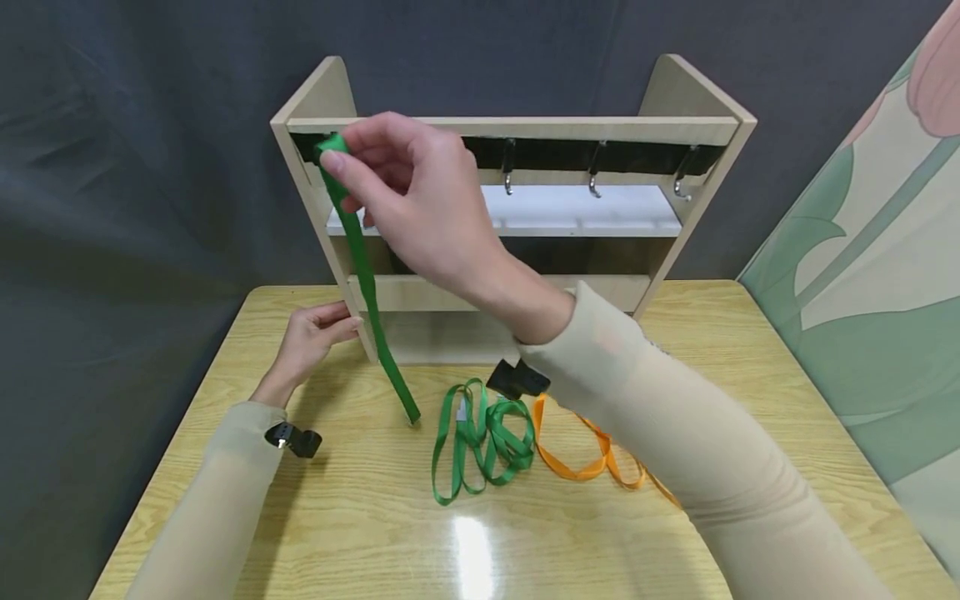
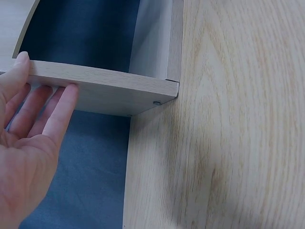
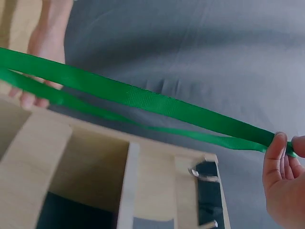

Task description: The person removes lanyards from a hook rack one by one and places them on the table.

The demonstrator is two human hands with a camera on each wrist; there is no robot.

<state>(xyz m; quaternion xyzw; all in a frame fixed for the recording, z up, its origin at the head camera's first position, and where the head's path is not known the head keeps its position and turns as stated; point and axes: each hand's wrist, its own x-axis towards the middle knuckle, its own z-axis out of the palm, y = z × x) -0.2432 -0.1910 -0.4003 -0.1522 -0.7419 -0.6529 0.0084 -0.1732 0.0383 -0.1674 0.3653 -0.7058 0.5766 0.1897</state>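
My right hand pinches the top of a looped green lanyard between thumb and fingers, in front of the upper left of a wooden rack. From there the strap hangs down, its lower end over the table. In the right wrist view, the lanyard stretches across as two strands from the pinching fingers. Low on the rack's left side, my left hand grips the side panel. Its thumb lies on one side of the board and its fingers on the other.
Along the rack's black strip, metal hooks stick out; the leftmost part is behind my right hand. More green lanyard lies coiled on the table, beside an orange lanyard partly under my right sleeve. A dark cloth hangs behind.
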